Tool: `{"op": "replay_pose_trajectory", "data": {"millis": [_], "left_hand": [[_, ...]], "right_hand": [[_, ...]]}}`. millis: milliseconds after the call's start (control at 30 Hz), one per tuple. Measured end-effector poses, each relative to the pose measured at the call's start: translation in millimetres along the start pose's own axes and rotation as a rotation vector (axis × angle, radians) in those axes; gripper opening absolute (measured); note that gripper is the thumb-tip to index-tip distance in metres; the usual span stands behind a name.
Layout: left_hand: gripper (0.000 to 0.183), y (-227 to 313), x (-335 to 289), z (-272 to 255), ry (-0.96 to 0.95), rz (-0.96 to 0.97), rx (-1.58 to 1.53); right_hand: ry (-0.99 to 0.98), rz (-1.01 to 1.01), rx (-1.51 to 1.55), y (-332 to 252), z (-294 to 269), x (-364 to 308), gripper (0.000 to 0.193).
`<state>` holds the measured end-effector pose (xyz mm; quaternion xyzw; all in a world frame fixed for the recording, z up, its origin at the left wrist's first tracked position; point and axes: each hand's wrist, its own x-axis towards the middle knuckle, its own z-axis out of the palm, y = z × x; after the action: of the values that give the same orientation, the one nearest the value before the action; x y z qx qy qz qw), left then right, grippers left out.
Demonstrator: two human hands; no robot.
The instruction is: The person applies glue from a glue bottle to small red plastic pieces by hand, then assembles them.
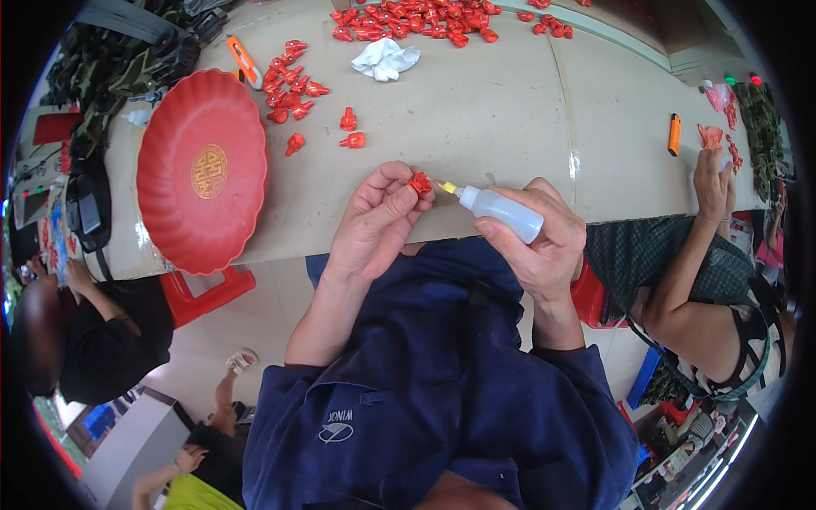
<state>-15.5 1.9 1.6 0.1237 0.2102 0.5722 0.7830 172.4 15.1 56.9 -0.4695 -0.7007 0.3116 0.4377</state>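
Observation:
Between the thumb and fingers of my left hand is a small red plastic part. My right hand grips a translucent white squeeze bottle, tilted so that its yellow nozzle tip points left at the red part. The tip is at or very close to the part; whether they touch I cannot tell. Beyond my hands, a few like red parts lie loose on the table. To the left of my left hand sits a red scalloped tray with a gold emblem in its middle.
A heap of red parts lies at the table's far side, with a smaller cluster near the tray. A crumpled white tissue, an orange utility knife and an orange object lie around. Co-workers sit on both sides.

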Motion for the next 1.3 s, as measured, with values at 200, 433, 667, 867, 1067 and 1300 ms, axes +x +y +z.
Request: {"op": "replay_pose_trajectory", "data": {"millis": [200, 433, 667, 867, 1067, 1300], "left_hand": [[0.014, -1, -1, -2, 0.003, 0.017, -0.011], [0.017, -4, 0, -8, -0.007, 0.061, -0.029], [0.018, -4, 2, -10, -0.042, 0.071, -0.042], [0.018, -3, 1, -6, 0.006, 0.077, -0.025], [0.019, -3, 1, -7, 0.019, 0.072, -0.021], [0.018, -2, 2, -6, 0.016, 0.071, -0.012]], "right_hand": [[0.0, 0.007, 0.003, -1, -1, 0, 0.029], [-0.02, 0.002, -0.004, -1, -3, -1, 0.029], [-0.022, -0.013, 0.01, -1, -3, -2, 0.028], [-0.036, 0.002, -0.001, -2, -4, -3, 0.027], [-0.041, 0.0, 0.004, -2, -3, -2, 0.028], [-0.028, 0.001, 0.009, -1, -2, -1, 0.028]]}}
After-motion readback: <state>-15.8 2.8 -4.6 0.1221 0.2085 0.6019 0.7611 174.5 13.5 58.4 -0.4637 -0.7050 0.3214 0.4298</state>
